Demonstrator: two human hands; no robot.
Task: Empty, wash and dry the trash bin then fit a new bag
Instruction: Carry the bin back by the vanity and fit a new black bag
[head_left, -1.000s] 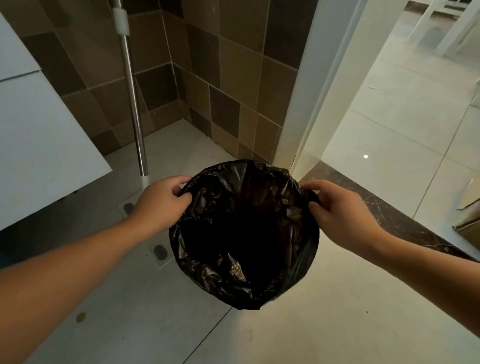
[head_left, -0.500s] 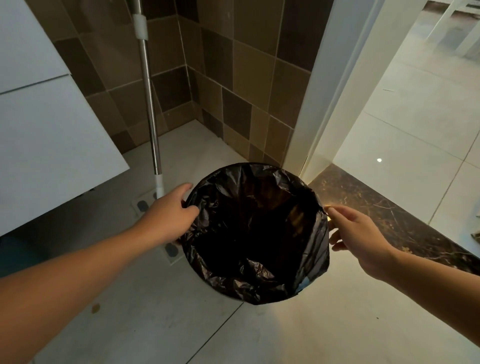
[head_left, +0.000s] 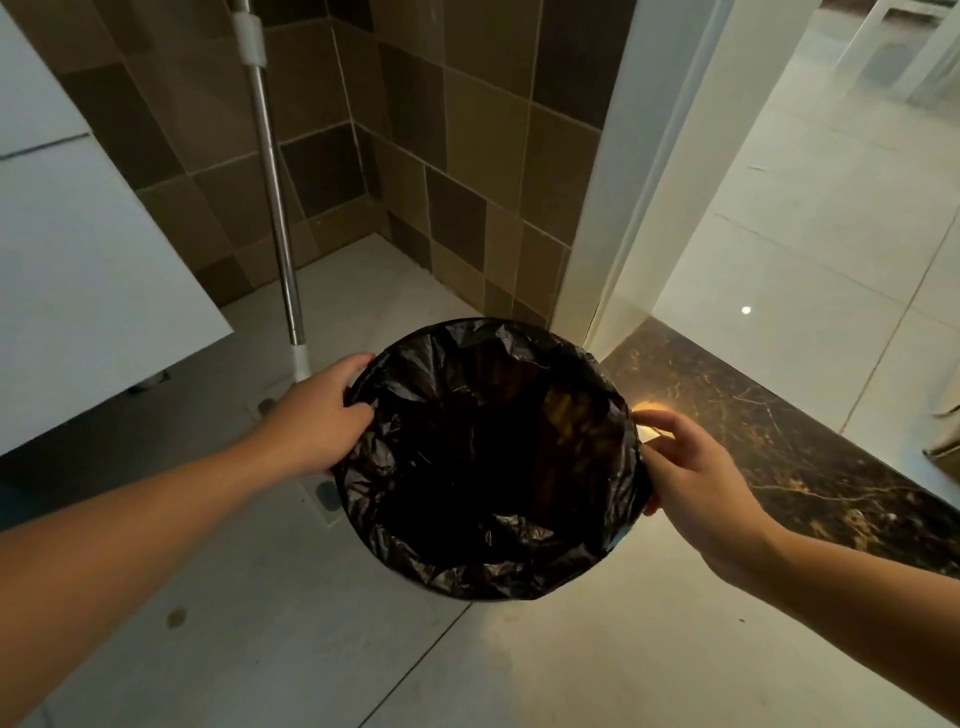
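1. The left hand (head_left: 317, 421) curls over the rim, gripping the black trash bag (head_left: 415, 556).
2. The right hand (head_left: 696, 478), fingers loosely spread, touches the opposite rim.
3. The bag-lined bin stands upright, mouth upward, on the tiled floor (head_left: 260, 649) beside the mop handle (head_left: 272, 208).

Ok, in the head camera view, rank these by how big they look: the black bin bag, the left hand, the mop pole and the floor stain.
1. black bin bag
2. mop pole, long but thin
3. left hand
4. floor stain, smallest
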